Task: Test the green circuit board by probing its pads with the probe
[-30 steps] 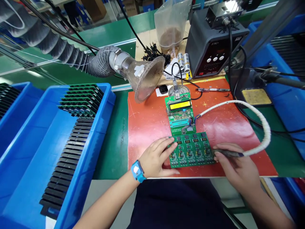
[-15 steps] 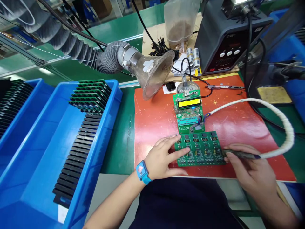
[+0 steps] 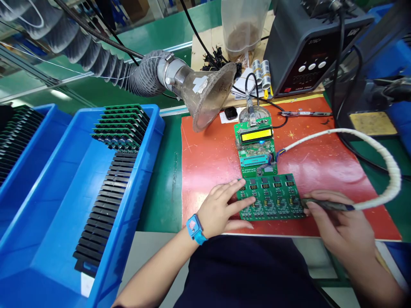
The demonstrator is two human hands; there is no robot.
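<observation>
Left hand (image 3: 221,209) lay flat, ungripping, on board (image 3: 271,196)'s 9 o'clock edge; right hand (image 3: 343,226) gripped probe (image 3: 324,206) at 3. Board might've slid w/ a hard poke, so probe could've skidded off pads.

A grey soldering station (image 3: 308,47) stands at the far right of the red mat (image 3: 208,158). Left of the station lie two metal rolls (image 3: 260,68) and a clear bag (image 3: 242,25). Further left, a ribbed extraction hose ends in a funnel (image 3: 208,96), and well left of that sits a blue bin (image 3: 80,201) holding green boards (image 3: 120,126).
</observation>
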